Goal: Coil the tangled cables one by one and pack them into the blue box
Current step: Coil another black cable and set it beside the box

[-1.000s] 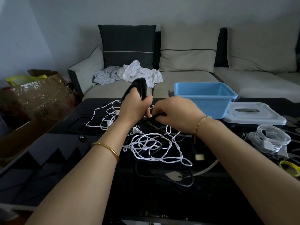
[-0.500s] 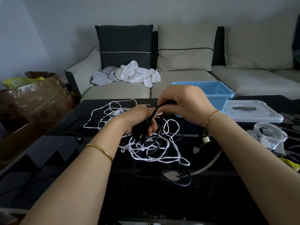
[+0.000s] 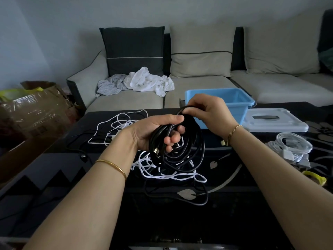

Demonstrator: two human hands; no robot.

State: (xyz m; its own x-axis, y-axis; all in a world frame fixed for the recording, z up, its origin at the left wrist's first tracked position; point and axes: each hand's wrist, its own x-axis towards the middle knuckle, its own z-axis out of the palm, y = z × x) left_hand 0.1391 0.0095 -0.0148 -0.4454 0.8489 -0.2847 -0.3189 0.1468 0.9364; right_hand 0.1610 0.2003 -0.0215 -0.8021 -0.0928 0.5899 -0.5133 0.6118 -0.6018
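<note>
My left hand (image 3: 155, 131) grips a coil of black cable (image 3: 187, 152) above the middle of the dark table, palm up with the fingers curled through the loops. My right hand (image 3: 207, 110) pinches the top strand of the same black cable just above the left hand. Below the coil lies a tangle of white cable (image 3: 162, 170) mixed with more black cable (image 3: 182, 199). The blue box (image 3: 239, 100) stands open behind my right hand, and I see nothing inside it.
A white lid (image 3: 275, 121) lies right of the box. A bundle of coiled white cable (image 3: 292, 147) sits at the table's right edge, with a yellow item (image 3: 315, 177) near it. A sofa with crumpled cloths (image 3: 142, 83) is behind; cardboard boxes (image 3: 32, 112) stand left.
The black coil dropped from upright in my left hand, which turned palm up. My right hand rose and laid another loop over the top.
</note>
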